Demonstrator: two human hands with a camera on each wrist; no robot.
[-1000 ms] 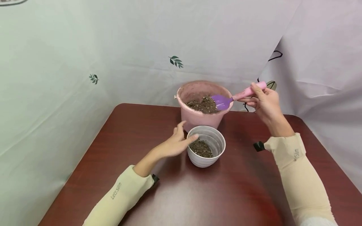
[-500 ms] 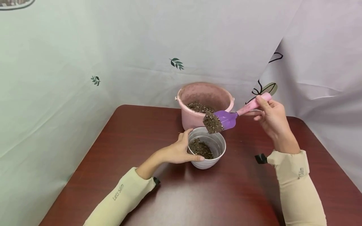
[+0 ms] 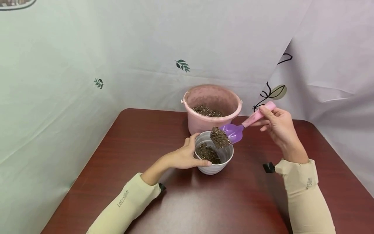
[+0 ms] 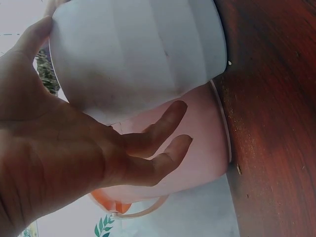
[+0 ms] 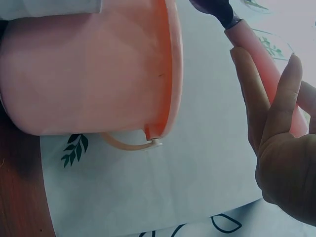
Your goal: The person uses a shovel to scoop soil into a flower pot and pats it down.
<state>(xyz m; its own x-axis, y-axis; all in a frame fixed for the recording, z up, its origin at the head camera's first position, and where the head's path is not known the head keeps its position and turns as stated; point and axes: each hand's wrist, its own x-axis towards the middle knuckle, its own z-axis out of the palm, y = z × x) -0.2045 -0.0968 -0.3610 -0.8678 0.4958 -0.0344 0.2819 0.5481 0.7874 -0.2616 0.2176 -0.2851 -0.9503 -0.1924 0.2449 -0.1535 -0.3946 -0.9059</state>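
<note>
My left hand (image 3: pixel 183 157) holds the rim of a white flower pot (image 3: pixel 215 169), thumb on the near side and fingers on the far side. In the left wrist view, two fingers (image 4: pixel 165 123) stand off the pot's wall. Dark potting soil (image 3: pixel 208 154) lies in the pot. My right hand (image 3: pixel 281 127) holds the pink handle of a garden trowel (image 3: pixel 234 132). Its purple blade bears a heap of soil (image 3: pixel 219 137) and tilts down over the pot's opening. In the right wrist view, fingers (image 5: pixel 251 84) lie along the handle.
Just behind the pot stands a pink bucket (image 3: pixel 201 124) with soil inside and a thin side handle (image 5: pixel 129 145). Both stand on a dark red-brown table (image 3: pixel 140 143). A pale cloth with leaf prints (image 3: pixel 140 58) hangs behind the table.
The trowel has come out of the bucket with soil and moved toward me, then lower over the pot. My left thumb has moved from the pot's far side to its near rim.
</note>
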